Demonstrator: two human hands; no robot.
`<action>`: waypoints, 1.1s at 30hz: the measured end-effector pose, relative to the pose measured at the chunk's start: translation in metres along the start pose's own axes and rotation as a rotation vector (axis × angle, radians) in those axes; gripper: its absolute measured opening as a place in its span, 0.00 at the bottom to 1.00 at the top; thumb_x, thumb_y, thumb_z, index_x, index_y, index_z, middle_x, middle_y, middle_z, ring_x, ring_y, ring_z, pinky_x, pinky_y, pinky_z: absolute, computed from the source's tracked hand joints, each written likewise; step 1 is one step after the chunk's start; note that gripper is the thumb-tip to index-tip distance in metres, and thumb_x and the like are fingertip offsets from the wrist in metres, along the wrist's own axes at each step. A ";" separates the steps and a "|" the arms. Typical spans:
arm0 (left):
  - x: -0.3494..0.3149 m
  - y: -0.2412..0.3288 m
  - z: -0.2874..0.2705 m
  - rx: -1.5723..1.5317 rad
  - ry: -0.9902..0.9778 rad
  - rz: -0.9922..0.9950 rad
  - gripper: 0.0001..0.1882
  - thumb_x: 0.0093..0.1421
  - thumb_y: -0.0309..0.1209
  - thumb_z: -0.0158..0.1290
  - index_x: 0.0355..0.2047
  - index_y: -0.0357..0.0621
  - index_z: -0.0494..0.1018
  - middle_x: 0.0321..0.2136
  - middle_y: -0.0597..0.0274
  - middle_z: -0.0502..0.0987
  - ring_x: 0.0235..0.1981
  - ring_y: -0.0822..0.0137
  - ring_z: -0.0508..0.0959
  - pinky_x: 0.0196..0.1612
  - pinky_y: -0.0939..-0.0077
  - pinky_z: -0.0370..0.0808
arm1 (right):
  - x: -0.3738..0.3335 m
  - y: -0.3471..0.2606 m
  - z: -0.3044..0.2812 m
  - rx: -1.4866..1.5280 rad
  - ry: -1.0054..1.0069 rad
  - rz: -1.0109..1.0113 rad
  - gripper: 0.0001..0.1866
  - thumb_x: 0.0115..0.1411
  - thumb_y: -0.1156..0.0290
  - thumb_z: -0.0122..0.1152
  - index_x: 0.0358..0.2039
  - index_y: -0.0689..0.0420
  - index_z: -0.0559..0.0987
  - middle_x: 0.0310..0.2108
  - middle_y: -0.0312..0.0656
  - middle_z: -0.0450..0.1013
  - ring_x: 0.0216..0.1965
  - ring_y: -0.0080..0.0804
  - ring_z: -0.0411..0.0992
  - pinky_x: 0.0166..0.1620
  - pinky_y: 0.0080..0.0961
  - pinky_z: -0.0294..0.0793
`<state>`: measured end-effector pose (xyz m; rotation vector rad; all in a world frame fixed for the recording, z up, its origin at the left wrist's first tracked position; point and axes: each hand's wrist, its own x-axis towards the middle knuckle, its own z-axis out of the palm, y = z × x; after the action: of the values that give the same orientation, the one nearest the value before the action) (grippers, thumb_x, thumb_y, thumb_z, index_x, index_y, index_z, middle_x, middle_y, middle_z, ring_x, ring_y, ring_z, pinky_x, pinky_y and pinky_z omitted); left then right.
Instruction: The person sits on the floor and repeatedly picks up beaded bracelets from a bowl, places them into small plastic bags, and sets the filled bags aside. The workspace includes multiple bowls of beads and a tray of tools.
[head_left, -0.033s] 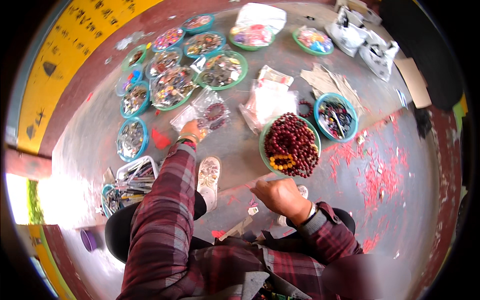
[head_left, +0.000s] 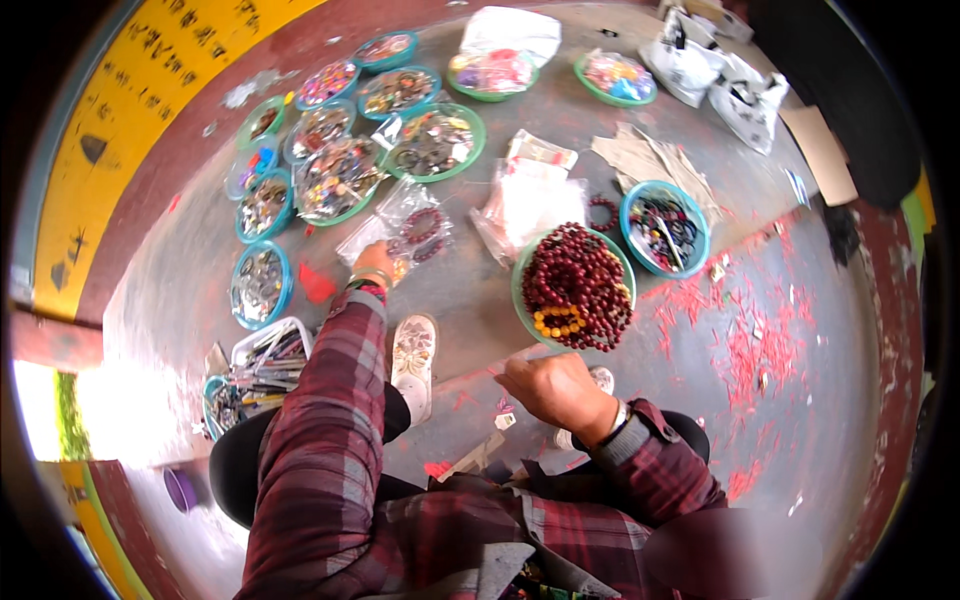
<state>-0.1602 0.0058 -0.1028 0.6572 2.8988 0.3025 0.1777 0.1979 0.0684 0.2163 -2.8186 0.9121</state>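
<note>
Reaching forward over the floor, my left hand (head_left: 374, 262) has its fingers closed at the near edge of a clear plastic bag (head_left: 400, 212). Dark red bead bracelets (head_left: 422, 226) lie at that bag, and a bit of yellow shows beside my fingertips. My right hand (head_left: 562, 390) is curled into a fist above the floor in front of me; whatever may be inside it is hidden. Just beyond the fist stands a green bowl (head_left: 518, 290) heaped with dark red bead bracelets (head_left: 580, 275). One yellow bead bracelet (head_left: 558, 322) rests on the heap.
Several bowls of small packaged goods, such as a green one (head_left: 480, 140), spread across the far left. A blue bowl (head_left: 628, 215) of dark bands sits at right, near scattered red scraps (head_left: 750, 350). A white basket (head_left: 300, 325) of pens stands left; white bags (head_left: 750, 105) lie far right.
The whole view has shifted slightly, so things sit a little farther left and up. Both hands keep nearly the same pose and place.
</note>
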 end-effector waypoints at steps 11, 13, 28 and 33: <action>-0.006 0.014 -0.004 -0.131 -0.132 -0.198 0.20 0.40 0.37 0.64 0.31 0.38 0.75 0.30 0.51 0.78 0.35 0.57 0.78 0.40 0.67 0.73 | -0.011 -0.001 -0.011 -0.039 -0.102 0.082 0.12 0.55 0.62 0.52 0.21 0.56 0.71 0.16 0.46 0.69 0.21 0.47 0.70 0.24 0.40 0.68; -0.005 0.022 -0.004 -0.284 -0.065 -0.156 0.19 0.42 0.36 0.62 0.32 0.37 0.75 0.30 0.51 0.78 0.34 0.57 0.78 0.40 0.68 0.73 | -0.013 -0.001 -0.008 -0.043 -0.119 0.073 0.12 0.56 0.61 0.51 0.22 0.56 0.71 0.16 0.46 0.69 0.22 0.47 0.71 0.24 0.40 0.68; -0.040 0.229 -0.063 -0.980 0.052 0.419 0.11 0.58 0.29 0.50 0.38 0.35 0.73 0.24 0.66 0.75 0.24 0.80 0.71 0.29 0.83 0.70 | -0.009 -0.005 -0.003 -0.097 -0.151 0.007 0.09 0.52 0.67 0.50 0.22 0.55 0.77 0.20 0.45 0.73 0.24 0.44 0.74 0.27 0.38 0.72; -0.049 0.274 -0.035 -1.784 -0.409 0.013 0.11 0.60 0.28 0.48 0.41 0.37 0.71 0.34 0.62 0.77 0.34 0.70 0.76 0.40 0.74 0.73 | -0.009 -0.005 0.003 -0.091 -0.136 -0.051 0.07 0.49 0.70 0.51 0.20 0.55 0.77 0.20 0.45 0.74 0.25 0.44 0.74 0.27 0.37 0.72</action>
<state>-0.0116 0.2208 -0.0009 0.2489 1.2648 1.9613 0.1873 0.1923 0.0668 0.3494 -2.9553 0.7845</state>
